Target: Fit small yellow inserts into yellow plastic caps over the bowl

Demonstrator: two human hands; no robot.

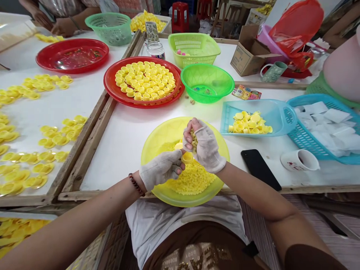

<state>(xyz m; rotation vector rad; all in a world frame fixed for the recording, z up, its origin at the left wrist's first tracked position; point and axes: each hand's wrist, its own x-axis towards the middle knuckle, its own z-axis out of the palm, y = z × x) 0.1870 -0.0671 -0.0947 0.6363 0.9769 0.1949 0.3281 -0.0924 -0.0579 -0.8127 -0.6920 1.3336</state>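
Note:
My left hand (161, 169), in a white fingerless glove, pinches a small yellow plastic cup (187, 157) between thumb and fingers. Just above and to the right, my right hand (206, 146), gloved alike, is closed around a handful of small yellowish pieces (193, 140), which show between its fingers. Both hands are over a wide translucent yellow basin (150, 140). A heap of small yellow pieces (192, 182) fills the basin's near part; another yellow cup seems to lie behind my hands, partly hidden.
Beyond the basin stand a red tray (111, 84) of yellow cups and a green bowl (208, 84). To the right are a blue scoop-shaped tray (281, 129) with cups, a black phone (260, 168), a white mug (295, 160) and a blue basket (309, 140). Wooden strips (92, 150) edge the table.

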